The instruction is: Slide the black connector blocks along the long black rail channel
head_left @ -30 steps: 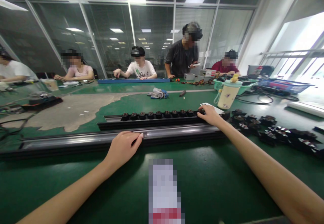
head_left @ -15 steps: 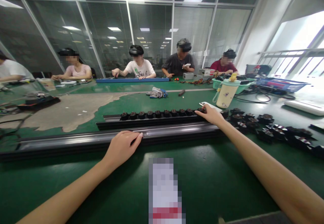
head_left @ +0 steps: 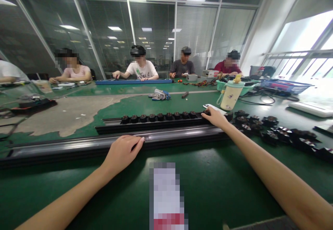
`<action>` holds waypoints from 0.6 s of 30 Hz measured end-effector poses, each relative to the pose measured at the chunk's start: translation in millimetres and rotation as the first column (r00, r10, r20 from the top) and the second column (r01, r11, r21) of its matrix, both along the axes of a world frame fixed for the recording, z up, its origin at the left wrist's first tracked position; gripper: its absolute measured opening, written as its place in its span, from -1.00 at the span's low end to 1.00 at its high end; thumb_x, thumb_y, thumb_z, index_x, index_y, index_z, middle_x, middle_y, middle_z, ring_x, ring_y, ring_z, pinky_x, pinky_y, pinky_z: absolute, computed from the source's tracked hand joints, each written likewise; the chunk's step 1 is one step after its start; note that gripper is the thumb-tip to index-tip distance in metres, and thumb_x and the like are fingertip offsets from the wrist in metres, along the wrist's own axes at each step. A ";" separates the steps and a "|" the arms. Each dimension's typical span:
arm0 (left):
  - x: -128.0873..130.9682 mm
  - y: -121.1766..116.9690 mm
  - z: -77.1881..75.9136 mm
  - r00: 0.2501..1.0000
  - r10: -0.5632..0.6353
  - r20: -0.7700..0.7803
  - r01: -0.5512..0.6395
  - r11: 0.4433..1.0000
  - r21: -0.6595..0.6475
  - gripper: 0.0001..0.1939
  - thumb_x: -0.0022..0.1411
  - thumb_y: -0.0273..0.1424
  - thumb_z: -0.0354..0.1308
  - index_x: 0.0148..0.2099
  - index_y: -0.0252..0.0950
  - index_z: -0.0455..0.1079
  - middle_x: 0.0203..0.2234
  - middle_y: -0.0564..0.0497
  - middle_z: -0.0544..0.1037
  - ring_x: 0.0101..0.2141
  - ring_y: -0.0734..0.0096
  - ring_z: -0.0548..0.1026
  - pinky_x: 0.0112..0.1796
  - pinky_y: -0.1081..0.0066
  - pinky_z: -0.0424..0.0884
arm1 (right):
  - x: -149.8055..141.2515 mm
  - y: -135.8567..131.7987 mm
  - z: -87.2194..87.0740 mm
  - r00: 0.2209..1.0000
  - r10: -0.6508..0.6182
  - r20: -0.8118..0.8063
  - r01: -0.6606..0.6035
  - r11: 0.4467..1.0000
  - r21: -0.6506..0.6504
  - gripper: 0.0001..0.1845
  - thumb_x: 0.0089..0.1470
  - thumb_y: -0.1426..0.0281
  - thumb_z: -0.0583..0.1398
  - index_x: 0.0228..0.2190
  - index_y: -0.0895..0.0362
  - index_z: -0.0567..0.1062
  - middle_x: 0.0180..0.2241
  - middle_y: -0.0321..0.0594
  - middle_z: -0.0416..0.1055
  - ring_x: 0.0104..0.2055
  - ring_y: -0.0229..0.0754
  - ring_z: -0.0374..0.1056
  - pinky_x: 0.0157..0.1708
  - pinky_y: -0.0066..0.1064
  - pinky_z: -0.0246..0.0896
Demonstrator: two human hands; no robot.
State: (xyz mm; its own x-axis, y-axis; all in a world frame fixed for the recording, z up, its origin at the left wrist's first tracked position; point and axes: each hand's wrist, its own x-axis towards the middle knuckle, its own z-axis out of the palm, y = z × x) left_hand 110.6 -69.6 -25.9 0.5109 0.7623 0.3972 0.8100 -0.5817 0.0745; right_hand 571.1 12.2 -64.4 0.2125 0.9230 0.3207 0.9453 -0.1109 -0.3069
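Along the far black rail (head_left: 111,129), shorter than its neighbour, almost nothing had budged! The row of round black parts with coppery tops (head_left: 160,117) ran just as it had a second earlier, and the right hand (head_left: 215,117) stuck to the row's right end; so the work in hand, it seemed, was being held at one spot rather than moved along. The real action came from across the green surface (head_left: 208,178): the person in a dark grey shirt (head_left: 183,68), on their feet a second ago, was now down low at the far side.

Back to the near side, and the poses! The right arm reached in long from the near right, palm down, thumb and fingers drawn together around a single round black part (head_left: 207,112), its underside hidden. The left arm slanted up from the near left, and the left hand (head_left: 122,153) lay palm down, half curled, across the long black rail with a shiny grey channel (head_left: 73,142); its thumb tip touched the channel, but how firmly the hidden fingers gripped, nobody could tell. Right of the right arm, loose black parts (head_left: 283,133) crowded the surface.
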 end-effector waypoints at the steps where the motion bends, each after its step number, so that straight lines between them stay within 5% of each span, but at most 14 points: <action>1: -0.2 0.0 0.0 1.000 0.003 -0.001 -0.003 1.000 -0.002 -0.44 0.49 -0.14 -0.20 -0.16 -0.23 0.61 -0.17 -0.09 0.70 -0.12 0.08 0.62 -0.03 0.16 0.46 | 0.2 -0.3 0.4 1.000 -0.006 -0.005 0.006 1.000 0.002 -0.54 0.21 0.02 0.13 -0.08 0.11 0.44 -0.14 -0.02 0.51 -0.07 0.05 0.43 -0.05 -0.20 0.27; 18: -0.8 -0.5 0.4 1.000 0.017 0.001 -0.017 1.000 -0.021 -0.43 0.48 -0.11 -0.21 -0.16 -0.23 0.61 -0.15 -0.09 0.69 -0.11 0.09 0.62 -0.03 0.17 0.45 | -8.9 -6.4 7.5 0.989 -0.149 0.012 0.149 0.988 -0.044 -0.52 0.19 0.06 0.08 -0.04 0.13 0.44 -0.11 0.05 0.50 -0.02 0.14 0.42 -0.03 -0.10 0.27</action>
